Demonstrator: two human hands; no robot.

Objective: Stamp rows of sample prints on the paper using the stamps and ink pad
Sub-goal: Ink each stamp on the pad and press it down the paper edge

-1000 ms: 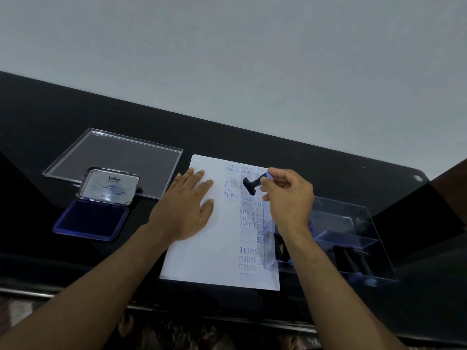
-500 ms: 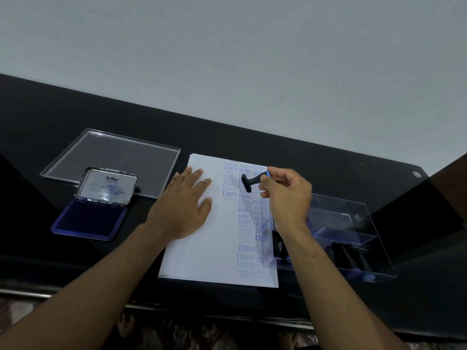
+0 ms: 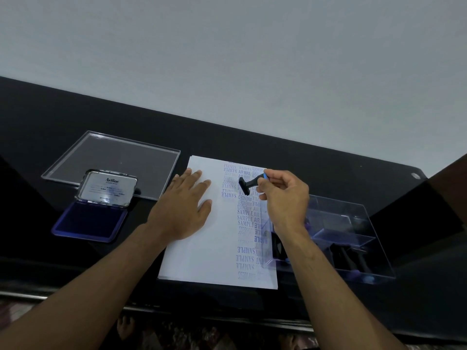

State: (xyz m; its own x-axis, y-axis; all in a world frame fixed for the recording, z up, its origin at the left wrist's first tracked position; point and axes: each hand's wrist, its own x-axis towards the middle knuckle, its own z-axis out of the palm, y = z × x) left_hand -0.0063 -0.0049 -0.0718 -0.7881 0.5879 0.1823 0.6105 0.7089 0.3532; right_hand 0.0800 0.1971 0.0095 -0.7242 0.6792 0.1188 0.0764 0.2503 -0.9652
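Right grip [image 3: 283, 195] pinches light, rigid stamp [image 3: 249, 184] by its handle; left grip [image 3: 184, 208], flat, pins thin paper [image 3: 202, 253] beside.

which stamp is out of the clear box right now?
The black stamp with the blue-tipped handle, pinched in the right hand over the paper. The other stamps sit inside the clear box.

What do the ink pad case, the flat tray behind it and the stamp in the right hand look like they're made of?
Ink pad case: the open lid looks like thin, shiny metal with a printed label, though silver-coated plastic is possible. Flat tray: clear, glossy plastic, likely acrylic, since the dark table shows through. Stamp, held in the right hand: matte black plastic with a blue end cap.
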